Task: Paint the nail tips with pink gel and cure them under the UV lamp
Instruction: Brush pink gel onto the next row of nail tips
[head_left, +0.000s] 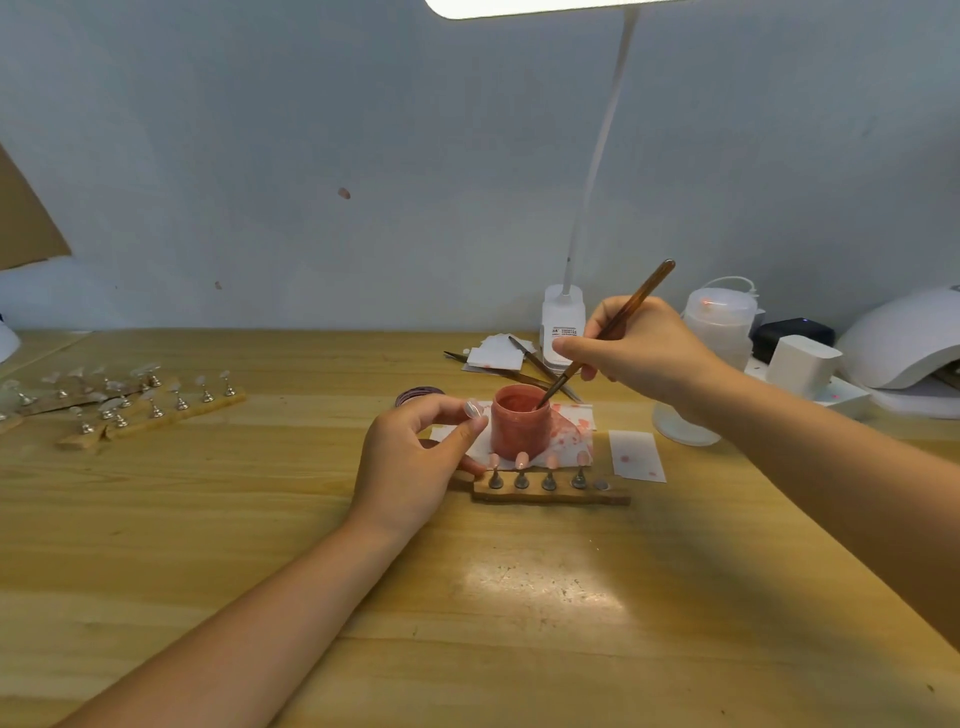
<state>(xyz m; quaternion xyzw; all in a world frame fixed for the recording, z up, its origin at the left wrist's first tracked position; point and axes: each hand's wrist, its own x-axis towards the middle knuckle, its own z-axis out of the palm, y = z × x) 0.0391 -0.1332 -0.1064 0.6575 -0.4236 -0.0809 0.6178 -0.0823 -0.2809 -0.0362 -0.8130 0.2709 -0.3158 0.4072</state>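
Observation:
An open pot of pink gel (519, 423) stands on stained white paper at the table's middle. My right hand (641, 351) grips a brown brush (613, 330), and the brush tip dips into the pot. My left hand (415, 457) pinches a clear nail tip (474, 408) on its small stand, just left of the pot. In front of the pot lies a wooden holder (550, 493) with several pink-painted nail tips (521, 460) standing on metal pegs; its rightmost peg is bare. The white UV lamp (904, 338) sits at the far right.
Wooden holders with several clear nail tips (150, 400) lie at the left. A desk lamp base (563, 317), tweezers and paper squares (498, 353) sit behind the pot. A white bottle (719, 322), a white box (802, 364) and a dark lid (415, 395) are nearby.

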